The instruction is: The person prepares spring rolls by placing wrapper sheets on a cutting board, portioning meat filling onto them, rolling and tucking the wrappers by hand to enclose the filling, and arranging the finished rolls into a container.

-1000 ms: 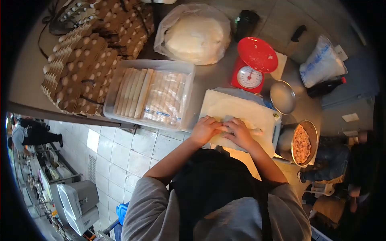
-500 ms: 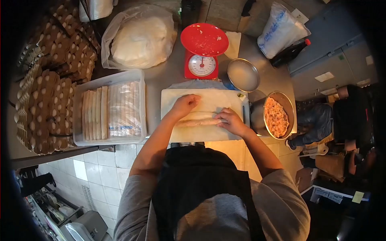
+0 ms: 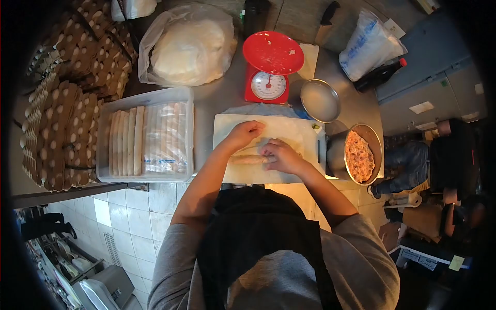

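A long pale spring roll (image 3: pixel 247 159) lies across the white cutting board (image 3: pixel 225 124), its filling showing through the thin wrapper. My right hand (image 3: pixel 281 156) grips the roll's right end, thumb and fingers closed over the wrapper there. Above the roll's left part, my left hand (image 3: pixel 246 135) hovers near the board with curled fingers; what they pinch, if anything, is hidden. To the right of the board a metal pot leans, with orange-pink minced filling (image 3: pixel 358 157) inside. More finished rolls (image 3: pixel 129 142) lie in rows in a plastic container (image 3: pixel 191 111) at left.
A red kitchen scale (image 3: pixel 266 82) and a metal bowl of whitish liquid (image 3: pixel 320 101) stand behind the board. A bag of dough-like pale mass (image 3: pixel 188 49) sits back left, beside stacked egg trays (image 3: pixel 62 134). A knife (image 3: pixel 328 15) hangs at the back. Another person (image 3: pixel 449 155) is at right.
My right hand has moved left along the roll and closed over its right end. My left hand stays curled above the roll. The whole view has shifted slightly.
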The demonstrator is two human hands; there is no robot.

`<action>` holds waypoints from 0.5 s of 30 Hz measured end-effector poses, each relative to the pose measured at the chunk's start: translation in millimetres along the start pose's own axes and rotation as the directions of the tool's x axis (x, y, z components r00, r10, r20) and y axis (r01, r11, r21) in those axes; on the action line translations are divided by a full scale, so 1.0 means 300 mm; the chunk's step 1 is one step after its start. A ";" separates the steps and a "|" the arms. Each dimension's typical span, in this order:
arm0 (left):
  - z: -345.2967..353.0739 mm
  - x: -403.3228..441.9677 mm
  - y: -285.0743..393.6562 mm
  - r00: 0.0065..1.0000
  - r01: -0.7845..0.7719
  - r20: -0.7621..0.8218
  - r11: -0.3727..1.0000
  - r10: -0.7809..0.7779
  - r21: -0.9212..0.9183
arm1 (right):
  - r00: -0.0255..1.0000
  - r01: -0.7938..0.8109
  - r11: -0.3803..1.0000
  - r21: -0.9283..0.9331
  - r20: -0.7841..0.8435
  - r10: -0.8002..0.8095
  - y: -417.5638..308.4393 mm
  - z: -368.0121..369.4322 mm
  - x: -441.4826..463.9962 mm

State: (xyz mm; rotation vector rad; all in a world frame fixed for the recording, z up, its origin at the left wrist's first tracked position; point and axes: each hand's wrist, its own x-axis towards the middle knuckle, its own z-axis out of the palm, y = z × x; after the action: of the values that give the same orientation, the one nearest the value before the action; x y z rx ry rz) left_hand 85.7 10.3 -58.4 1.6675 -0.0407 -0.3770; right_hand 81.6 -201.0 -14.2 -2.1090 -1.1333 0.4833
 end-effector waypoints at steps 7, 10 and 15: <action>-0.005 -0.005 0.035 1.000 0.027 0.010 0.999 -0.027 0.021 | 0.999 -0.049 0.998 0.035 -0.006 0.049 -0.049 0.090 0.063; -0.004 0.001 0.026 1.000 0.026 0.004 0.999 -0.026 0.023 | 0.999 0.002 1.000 0.031 -0.044 -0.001 -0.067 0.110 0.083; -0.010 0.000 0.038 0.998 0.067 0.006 0.996 -0.067 0.065 | 0.995 0.017 1.000 -0.021 -0.097 -0.019 -0.100 0.179 0.116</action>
State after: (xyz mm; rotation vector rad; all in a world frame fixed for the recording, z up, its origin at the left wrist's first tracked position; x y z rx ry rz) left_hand 88.7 11.5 -47.1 1.7346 -0.0028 -0.4371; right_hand 51.1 -139.3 -30.0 -2.1142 -1.1046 0.3588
